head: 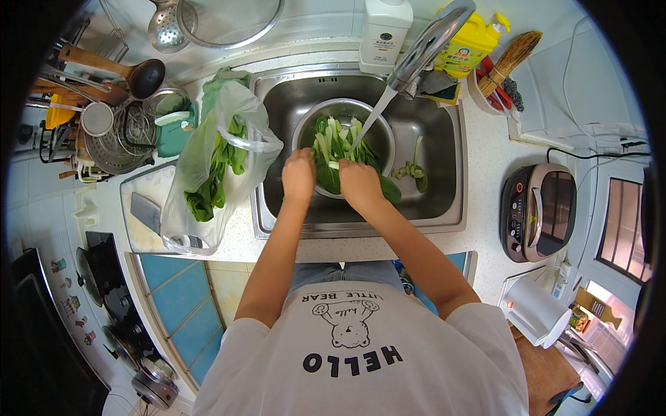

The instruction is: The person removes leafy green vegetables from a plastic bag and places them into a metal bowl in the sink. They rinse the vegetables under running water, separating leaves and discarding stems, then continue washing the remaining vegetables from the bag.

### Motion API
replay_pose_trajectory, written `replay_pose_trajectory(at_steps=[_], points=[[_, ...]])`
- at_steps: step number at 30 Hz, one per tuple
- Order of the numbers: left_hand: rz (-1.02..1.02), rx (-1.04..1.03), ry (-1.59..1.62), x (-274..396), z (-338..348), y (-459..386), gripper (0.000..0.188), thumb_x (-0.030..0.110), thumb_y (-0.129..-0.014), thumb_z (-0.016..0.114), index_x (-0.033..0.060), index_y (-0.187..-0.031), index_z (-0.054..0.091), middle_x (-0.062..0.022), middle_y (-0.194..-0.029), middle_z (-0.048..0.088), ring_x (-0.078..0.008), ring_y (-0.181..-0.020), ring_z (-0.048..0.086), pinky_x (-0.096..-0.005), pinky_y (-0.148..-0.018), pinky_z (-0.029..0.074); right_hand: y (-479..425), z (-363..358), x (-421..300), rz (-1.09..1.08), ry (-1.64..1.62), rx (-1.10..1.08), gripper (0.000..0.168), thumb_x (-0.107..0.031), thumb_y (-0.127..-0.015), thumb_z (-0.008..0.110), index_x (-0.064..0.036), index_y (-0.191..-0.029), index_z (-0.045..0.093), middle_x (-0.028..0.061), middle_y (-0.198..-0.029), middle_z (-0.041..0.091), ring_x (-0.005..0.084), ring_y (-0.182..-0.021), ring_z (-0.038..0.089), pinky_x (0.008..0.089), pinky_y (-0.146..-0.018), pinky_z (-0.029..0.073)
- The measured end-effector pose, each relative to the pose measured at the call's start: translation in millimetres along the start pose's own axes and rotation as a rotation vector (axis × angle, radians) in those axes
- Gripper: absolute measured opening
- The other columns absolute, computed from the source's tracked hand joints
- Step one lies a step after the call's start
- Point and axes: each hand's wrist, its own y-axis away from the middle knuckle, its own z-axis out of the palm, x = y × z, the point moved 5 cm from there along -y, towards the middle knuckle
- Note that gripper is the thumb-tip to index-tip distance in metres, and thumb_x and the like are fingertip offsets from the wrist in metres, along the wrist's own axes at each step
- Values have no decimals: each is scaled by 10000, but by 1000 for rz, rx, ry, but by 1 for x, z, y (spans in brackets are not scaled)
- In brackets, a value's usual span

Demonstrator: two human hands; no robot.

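A round steel bowl point(301, 136) stands in the stainless steel sink point(442, 195), holding leafy greens point(325, 140) with pale stalks. Water runs from the chrome faucet point(426, 47) into it. My right hand point(360, 183) is over the bowl's near right side, gripping a stalk of greens; a broad leaf point(390, 190) sticks out below it. At the bowl's left rim is my left hand point(298, 176), its fingers curled inward; whether they hold anything is hidden. Trimmed stalk ends and a small leafy stem point(420, 177) lie on the sink floor, right of the bowl.
Left of the sink, a clear plastic bag point(244, 192) of greens partly covers a cutting board point(136, 236) with a cleaver point(145, 210). Behind the sink stand a white bottle point(385, 36) and a yellow detergent bottle point(471, 44). An electric cooker point(538, 213) sits at right.
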Motion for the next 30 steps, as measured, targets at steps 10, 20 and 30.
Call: replay_pose_trajectory(at_steps=[10,20,30], points=[[-351,-448,1213,-3,1,5,285,79,-814,559,38,-1090,502,-10,-902,565,-78,-845,508,-220,-782,399,-18,20,28,16,-1253,-103,282,-201,-782,584,9,-970,574,90,-918,600,177,-817,540,281,-758,404],[-349,-317,1246,10,20,18,267,89,-809,571,13,-1064,539,-30,-898,588,-97,-799,528,-219,-755,412,-22,36,26,78,-1274,16,181,-63,-742,609,-13,-903,541,33,-779,544,102,-702,487,232,-661,401],[29,70,45,6,-10,6,197,77,-757,586,3,-940,569,-150,-850,600,-273,-715,588,-326,-644,465,-7,3,12,20,-320,238,154,-30,-716,508,24,-846,571,183,-789,581,307,-771,576,375,-669,467]])
